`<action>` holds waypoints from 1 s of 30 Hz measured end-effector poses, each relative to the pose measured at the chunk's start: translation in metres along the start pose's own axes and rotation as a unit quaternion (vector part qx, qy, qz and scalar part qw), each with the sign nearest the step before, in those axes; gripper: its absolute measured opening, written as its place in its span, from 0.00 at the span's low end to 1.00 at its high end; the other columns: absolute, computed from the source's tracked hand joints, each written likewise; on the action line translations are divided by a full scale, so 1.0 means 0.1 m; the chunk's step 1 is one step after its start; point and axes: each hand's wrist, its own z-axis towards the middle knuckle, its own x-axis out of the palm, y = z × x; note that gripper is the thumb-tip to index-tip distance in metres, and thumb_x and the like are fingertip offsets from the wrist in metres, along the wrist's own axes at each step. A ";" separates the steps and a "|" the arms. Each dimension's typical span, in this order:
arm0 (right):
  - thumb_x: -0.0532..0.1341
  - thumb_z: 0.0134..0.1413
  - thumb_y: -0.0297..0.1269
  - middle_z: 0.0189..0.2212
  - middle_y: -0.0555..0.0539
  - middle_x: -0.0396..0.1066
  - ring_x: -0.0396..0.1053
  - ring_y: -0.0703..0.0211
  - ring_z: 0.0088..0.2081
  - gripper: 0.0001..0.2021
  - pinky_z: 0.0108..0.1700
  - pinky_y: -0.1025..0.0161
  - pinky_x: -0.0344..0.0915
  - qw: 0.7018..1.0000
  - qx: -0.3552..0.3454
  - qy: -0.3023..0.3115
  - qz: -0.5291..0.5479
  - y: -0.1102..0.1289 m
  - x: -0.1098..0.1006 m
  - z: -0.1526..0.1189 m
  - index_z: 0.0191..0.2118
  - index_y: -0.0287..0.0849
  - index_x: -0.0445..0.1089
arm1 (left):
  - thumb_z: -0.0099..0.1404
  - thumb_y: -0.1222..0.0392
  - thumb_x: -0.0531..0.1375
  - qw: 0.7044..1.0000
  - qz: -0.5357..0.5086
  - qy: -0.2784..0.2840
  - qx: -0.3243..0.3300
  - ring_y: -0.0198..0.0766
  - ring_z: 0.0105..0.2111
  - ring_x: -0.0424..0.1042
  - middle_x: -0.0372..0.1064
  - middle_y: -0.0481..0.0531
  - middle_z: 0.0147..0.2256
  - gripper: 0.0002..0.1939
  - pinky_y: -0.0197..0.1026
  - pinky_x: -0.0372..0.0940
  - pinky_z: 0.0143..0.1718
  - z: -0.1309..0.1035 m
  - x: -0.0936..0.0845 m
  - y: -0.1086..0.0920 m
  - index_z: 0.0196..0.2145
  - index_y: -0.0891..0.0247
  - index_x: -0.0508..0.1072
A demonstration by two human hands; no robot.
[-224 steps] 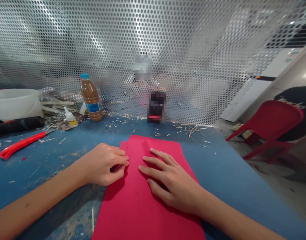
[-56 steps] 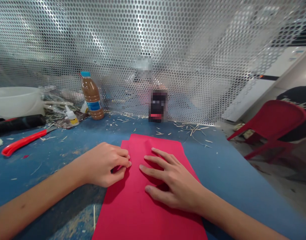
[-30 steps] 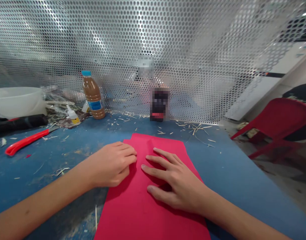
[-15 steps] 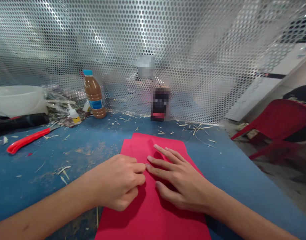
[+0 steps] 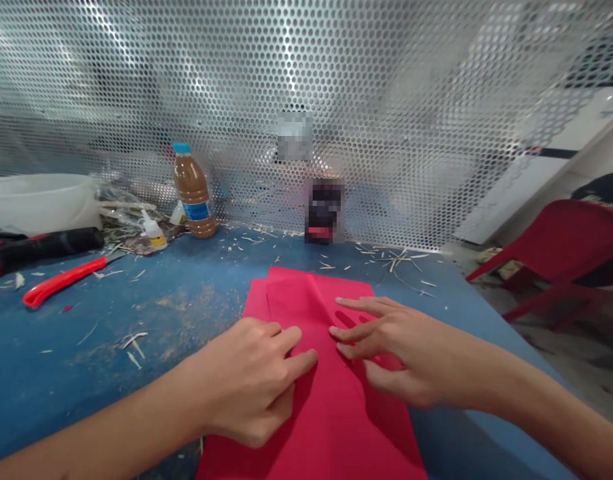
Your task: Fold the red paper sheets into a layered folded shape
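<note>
Already layered but not yet flat, red paper (image 5: 341, 427) lies under a half-curled left hand (image 5: 253, 383), grip unclear, and a spread, empty right hand (image 5: 403, 350).

We have both forearms bare, the left forearm (image 5: 131, 427) slanting in from the lower left and the right forearm (image 5: 531, 393) from the lower right. Our left hand (image 5: 259, 380) is turned back upward, its fingers (image 5: 289, 339) bent and the lowest one stretched farthest toward the other hand. Our right hand (image 5: 406, 343) lies palm down, fingers loosely spread and pointing left, thumb (image 5: 386, 377) parted from them. We keep the two hands near each other, fingertips facing but apart, both wrists close to straight.
</note>
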 end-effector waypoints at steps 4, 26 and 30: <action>0.63 0.56 0.26 0.48 0.55 0.83 0.65 0.47 0.67 0.11 0.70 0.48 0.59 1.000 -0.003 0.005 -0.016 0.03 -0.03 -0.04 0.31 0.50 0.78 | 0.68 0.59 0.57 1.000 0.011 -0.006 -0.004 0.45 0.28 0.67 0.70 0.51 0.36 0.11 0.48 0.55 0.24 0.00 0.00 -0.03 0.47 0.58 0.74; 0.66 0.64 0.53 0.44 0.42 0.70 0.67 0.45 0.45 0.18 0.47 0.48 0.69 0.985 0.107 -0.104 -0.086 -0.01 0.28 0.07 0.42 0.44 0.65 | 0.68 0.58 0.58 1.000 0.003 -0.018 -0.003 0.46 0.31 0.69 0.72 0.53 0.36 0.11 0.46 0.55 0.25 -0.02 0.01 -0.05 0.47 0.59 0.74; 0.65 0.63 0.53 0.49 0.41 0.67 0.64 0.45 0.48 0.17 0.51 0.46 0.69 0.983 0.137 -0.117 -0.024 -0.13 0.35 0.07 0.42 0.46 0.61 | 0.68 0.58 0.58 1.000 0.002 -0.018 -0.004 0.48 0.33 0.70 0.72 0.53 0.37 0.13 0.47 0.55 0.26 -0.01 0.01 -0.05 0.49 0.59 0.74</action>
